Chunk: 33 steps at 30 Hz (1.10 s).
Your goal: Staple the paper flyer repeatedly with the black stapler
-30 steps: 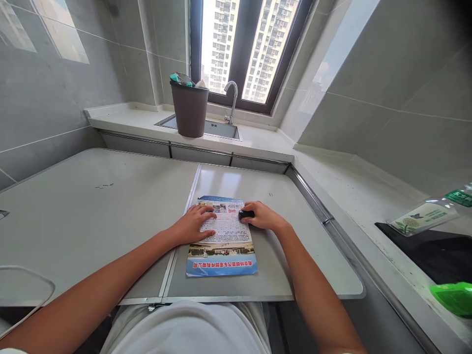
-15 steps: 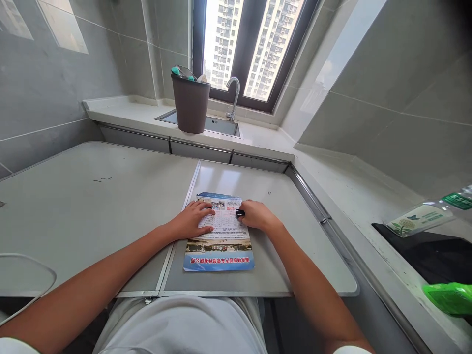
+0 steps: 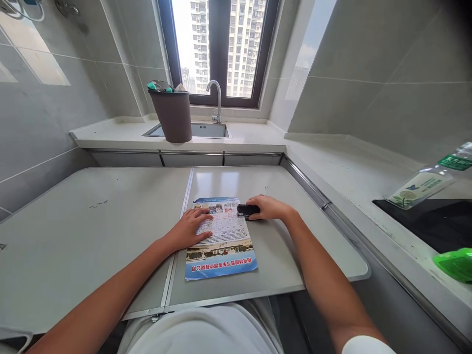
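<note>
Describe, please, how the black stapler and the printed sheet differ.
The black stapler is small and thick; the printed sheet is larger and flat. The stapler is dark; the sheet is mainly white and blue. The right hand grips the stapler, whereas the left hand rests, fingers spread, on the sheet. Both have a hand on them.

bright daylight through the window

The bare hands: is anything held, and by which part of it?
The right hand grips the oblong black stapler by its end farther from the blue-and-white printed paper sheet. The left hand lies spread on that sheet, grasping nothing.
</note>
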{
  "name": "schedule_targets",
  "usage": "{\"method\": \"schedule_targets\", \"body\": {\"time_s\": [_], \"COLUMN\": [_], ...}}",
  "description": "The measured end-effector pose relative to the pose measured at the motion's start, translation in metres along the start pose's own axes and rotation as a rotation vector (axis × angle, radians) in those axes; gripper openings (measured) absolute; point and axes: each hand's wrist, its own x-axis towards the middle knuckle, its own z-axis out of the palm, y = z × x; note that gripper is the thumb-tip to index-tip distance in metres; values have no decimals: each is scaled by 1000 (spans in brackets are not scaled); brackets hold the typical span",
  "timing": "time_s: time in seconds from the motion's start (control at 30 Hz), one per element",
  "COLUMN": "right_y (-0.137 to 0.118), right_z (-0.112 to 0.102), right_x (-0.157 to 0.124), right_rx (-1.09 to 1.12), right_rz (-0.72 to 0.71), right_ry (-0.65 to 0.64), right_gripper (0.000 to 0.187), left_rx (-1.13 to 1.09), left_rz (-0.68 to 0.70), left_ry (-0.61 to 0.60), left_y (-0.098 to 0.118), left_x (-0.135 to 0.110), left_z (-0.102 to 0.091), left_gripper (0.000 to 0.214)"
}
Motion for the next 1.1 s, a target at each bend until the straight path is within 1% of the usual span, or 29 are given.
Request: {"method": "schedule_targets", "body": {"time_s": [0.07,0.13,0.2,0.27,0.33,0.4,0.47,0.5,0.53,0.6,0.67,0.77,0.83,0.9,0.97,1.1], "right_y": [15,24,27,26,22,13,-1,-9,-19,-39,-61,-87,-96,-97,-89,-54], "right_z": [-4,-6,-5,-3,0,3,7,10,13,20,31,47,53,54,49,29], "right_x": [-5,-8,-8,-5,-1,5,11,14,17,21,26,32,35,37,35,22], "right_rx": [5,-5,-69,-161,-247,-299,-300,-279,-245,-169,-109,-47,-26,-16,11,87], "right_rz": [73,144,217,308,399,454,450,422,377,262,159,55,11,-16,-41,-45], "right_ry": [-26,-26,18,98,208,345,477,517,528,479,403,285,206,141,59,-93], "right_gripper": [26,25,21,19,18,16,15,17,19,20,21,23,25,25,28,41], "left_rx": [8,18,25,27,28,27,18,7,-7,-37,-63,-86,-95,-107,-122,-146], "left_rz": [-1,-2,-7,-9,-2,10,20,21,17,-10,-73,-203,-271,-308,-316,-299], "left_ry": [-12,-19,-24,-29,-30,-20,-8,2,17,85,208,384,418,402,369,341], "left_y": [0,1,1,2,2,2,3,3,4,4,4,1,-1,-3,-3,0], "left_x": [0,0,0,0,0,0,0,1,1,3,4,6,5,5,4,3], "left_z": [-1,-1,-2,-3,-5,-5,-4,-3,-2,0,-1,-5,-8,-11,-11,-7], "left_gripper": [50,49,49,50,50,50,52,52,52,47,37,28,26,23,21,20]}}
